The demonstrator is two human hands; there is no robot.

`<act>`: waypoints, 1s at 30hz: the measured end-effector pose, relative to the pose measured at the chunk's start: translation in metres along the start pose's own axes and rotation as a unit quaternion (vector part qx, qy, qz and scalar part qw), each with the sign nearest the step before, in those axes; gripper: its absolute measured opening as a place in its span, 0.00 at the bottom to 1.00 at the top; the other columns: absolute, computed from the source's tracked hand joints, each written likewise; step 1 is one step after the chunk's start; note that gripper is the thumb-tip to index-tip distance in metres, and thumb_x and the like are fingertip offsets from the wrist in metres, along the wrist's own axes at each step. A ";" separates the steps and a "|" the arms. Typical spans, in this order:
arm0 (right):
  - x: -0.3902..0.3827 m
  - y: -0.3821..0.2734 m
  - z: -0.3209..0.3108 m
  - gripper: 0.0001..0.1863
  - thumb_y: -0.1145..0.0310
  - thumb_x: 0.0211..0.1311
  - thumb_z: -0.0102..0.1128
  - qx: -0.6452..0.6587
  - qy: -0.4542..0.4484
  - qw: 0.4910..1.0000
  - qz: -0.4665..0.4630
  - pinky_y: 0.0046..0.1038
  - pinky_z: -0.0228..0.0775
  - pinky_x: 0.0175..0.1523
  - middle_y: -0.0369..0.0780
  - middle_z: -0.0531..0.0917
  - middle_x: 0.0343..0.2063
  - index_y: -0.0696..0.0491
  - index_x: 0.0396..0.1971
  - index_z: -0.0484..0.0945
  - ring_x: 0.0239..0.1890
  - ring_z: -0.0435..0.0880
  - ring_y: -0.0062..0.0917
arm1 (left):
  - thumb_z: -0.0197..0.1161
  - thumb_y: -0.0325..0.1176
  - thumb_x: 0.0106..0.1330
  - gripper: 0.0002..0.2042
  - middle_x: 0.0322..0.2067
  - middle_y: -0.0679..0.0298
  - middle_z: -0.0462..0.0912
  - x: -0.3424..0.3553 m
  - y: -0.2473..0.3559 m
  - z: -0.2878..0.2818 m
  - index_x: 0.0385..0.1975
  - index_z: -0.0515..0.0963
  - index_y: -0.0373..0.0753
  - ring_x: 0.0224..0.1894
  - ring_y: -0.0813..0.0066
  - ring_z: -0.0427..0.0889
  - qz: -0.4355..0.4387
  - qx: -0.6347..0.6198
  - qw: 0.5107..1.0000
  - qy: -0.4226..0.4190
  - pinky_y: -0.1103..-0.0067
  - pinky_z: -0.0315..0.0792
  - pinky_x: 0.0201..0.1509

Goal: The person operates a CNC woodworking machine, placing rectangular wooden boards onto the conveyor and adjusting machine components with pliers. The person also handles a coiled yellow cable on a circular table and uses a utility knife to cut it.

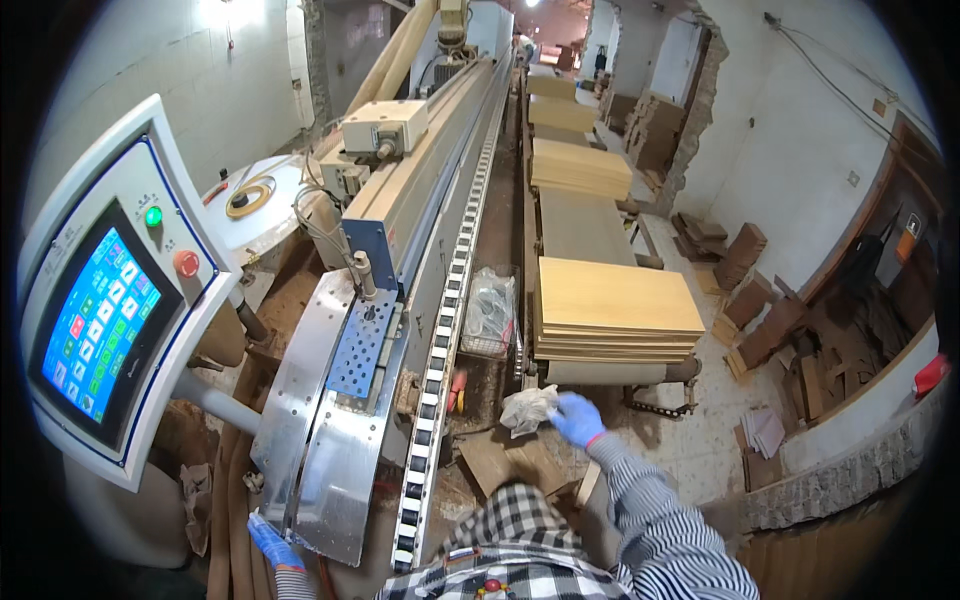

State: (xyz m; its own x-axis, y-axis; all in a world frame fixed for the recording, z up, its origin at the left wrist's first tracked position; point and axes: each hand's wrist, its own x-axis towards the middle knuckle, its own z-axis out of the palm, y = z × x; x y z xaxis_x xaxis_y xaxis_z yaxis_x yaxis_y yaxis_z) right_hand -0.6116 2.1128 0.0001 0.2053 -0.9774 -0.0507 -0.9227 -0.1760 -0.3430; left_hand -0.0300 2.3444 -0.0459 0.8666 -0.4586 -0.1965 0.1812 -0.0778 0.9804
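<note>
My right hand [577, 420], in a blue glove, is closed on a crumpled whitish rag [528, 410]. It is just in front of the near end of a roller conveyor, below a stack of yellowish boards [615, 305]. At the lower left, my gloved left hand [272, 543] touches the near corner of a shiny metal machine table [340, 490], its fingers stretched out along the edge. A blue perforated plate [362, 345] sits farther up that table. Whether the rag is cloth or thin plastic I cannot tell.
A control panel [105, 320] with a lit screen stands at the left. A long machine with a roller track [440, 360] runs away from me. More board stacks [580, 168] line the conveyor. A wire basket [487, 345] stands between them. Brown offcuts [745, 255] lean by the right wall.
</note>
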 end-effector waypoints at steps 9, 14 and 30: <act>0.164 0.037 -0.020 0.26 0.65 0.58 0.53 -0.206 0.028 0.975 -0.082 0.37 0.56 0.65 0.42 0.67 0.61 0.51 0.59 0.66 0.62 0.65 0.35 | 0.39 0.52 0.71 0.31 0.64 0.51 0.59 0.004 -0.018 -0.009 0.64 0.57 0.33 0.65 0.62 0.60 0.008 0.015 0.992 0.125 0.71 0.55 0.68; 0.204 0.069 -0.017 0.27 0.70 0.59 0.48 -0.298 -0.020 0.938 -0.174 0.36 0.54 0.66 0.40 0.64 0.63 0.49 0.61 0.63 0.64 0.63 0.34 | 0.32 0.50 0.73 0.31 0.69 0.56 0.49 -0.027 0.004 0.011 0.67 0.49 0.32 0.70 0.65 0.49 0.022 0.030 0.989 0.140 0.72 0.43 0.73; 0.150 0.112 -0.006 0.21 0.71 0.54 0.52 -0.245 0.158 0.875 -0.385 0.34 0.69 0.46 0.41 0.76 0.43 0.53 0.50 0.71 0.41 0.76 0.32 | 0.48 0.39 0.71 0.26 0.62 0.57 0.63 -0.012 -0.036 -0.068 0.65 0.57 0.35 0.63 0.66 0.62 0.161 0.186 0.963 0.109 0.75 0.56 0.66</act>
State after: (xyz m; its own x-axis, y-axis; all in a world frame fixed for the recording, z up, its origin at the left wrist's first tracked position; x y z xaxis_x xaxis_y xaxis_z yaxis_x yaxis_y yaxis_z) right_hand -0.6859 1.9459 -0.0397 0.7996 -0.5161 0.3070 -0.5948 -0.7512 0.2863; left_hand -0.0154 2.4131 -0.0800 0.9347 -0.3176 0.1596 -0.2570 -0.2938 0.9206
